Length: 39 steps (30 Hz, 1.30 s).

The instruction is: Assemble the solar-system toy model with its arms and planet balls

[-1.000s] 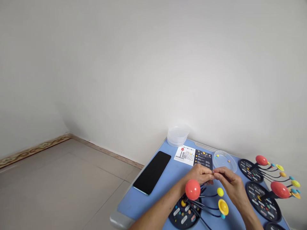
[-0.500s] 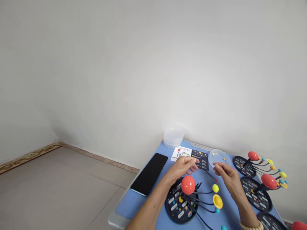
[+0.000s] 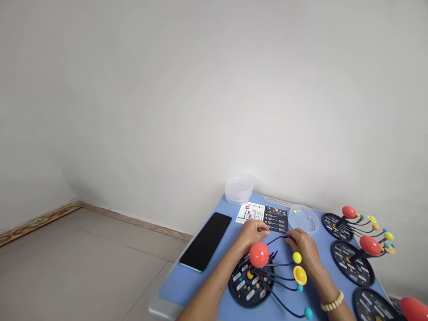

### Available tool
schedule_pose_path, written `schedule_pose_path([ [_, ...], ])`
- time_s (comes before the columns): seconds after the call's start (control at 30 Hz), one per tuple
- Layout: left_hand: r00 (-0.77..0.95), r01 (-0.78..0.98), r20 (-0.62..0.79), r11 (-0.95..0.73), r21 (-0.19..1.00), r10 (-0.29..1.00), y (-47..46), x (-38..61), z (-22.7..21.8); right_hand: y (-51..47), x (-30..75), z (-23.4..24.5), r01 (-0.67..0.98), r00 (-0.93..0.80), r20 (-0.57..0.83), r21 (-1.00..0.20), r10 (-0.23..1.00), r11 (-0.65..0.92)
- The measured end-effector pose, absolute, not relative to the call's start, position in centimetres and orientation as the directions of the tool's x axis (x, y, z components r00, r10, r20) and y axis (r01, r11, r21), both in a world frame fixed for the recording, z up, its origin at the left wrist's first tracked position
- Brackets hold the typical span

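The right hand (image 3: 302,250), open and raised in the earlier view, now curls downward, its fingers (image 3: 290,241) bunched at a thin black wire (image 3: 276,240), though whether they pinch it is hidden, while the left hand (image 3: 253,233) has drawn in from its open spread and curls loosely just behind the red sun ball (image 3: 259,254), with nothing visible in its grip. That ball tops a solar-system model (image 3: 242,285) lying on the blue table (image 3: 187,285), its wires carrying a yellow ball (image 3: 297,257) and a ringed yellow planet (image 3: 300,275) just beside the right hand, with a clear plastic dish (image 3: 303,219) and a printed instruction card (image 3: 262,218) beyond both hands
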<state>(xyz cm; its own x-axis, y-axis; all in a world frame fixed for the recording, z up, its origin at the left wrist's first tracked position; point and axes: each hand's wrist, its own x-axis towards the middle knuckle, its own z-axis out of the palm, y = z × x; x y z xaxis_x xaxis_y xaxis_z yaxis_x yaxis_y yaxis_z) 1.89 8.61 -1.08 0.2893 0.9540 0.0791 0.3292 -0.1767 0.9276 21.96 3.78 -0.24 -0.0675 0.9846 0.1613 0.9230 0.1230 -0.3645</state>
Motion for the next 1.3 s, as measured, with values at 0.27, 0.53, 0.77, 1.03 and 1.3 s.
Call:
schedule_pose_path([
  [0.27,0.351,0.357,0.094,-0.225,0.907,0.932,8.7,2.0,-1.7,4.9,20.8,-0.8,0.993,-0.024,0.133,-0.112,0.991,0.039],
  [0.53,0.389,0.305,0.1,-0.231,0.924,0.916,8.4,2.6,-1.6,4.2,21.2,-0.4,0.984,0.005,0.143,-0.179,0.99,0.021],
  [0.77,0.343,0.255,0.132,-0.228,0.94,0.93,8.5,3.3,-1.0,4.1,21.7,0.4,0.896,0.029,0.156,-0.441,0.987,0.043],
  [1.03,0.237,0.237,0.133,-0.19,0.953,0.962,8.8,3.2,-0.3,4.8,23.6,0.2,0.465,-0.059,0.026,-0.884,0.998,0.051],
  [1.3,0.329,0.162,0.048,-0.106,0.981,0.943,8.2,3.3,0.9,4.3,23.3,0.5,-0.005,-0.17,-0.016,-1.0,0.985,-0.017],
])
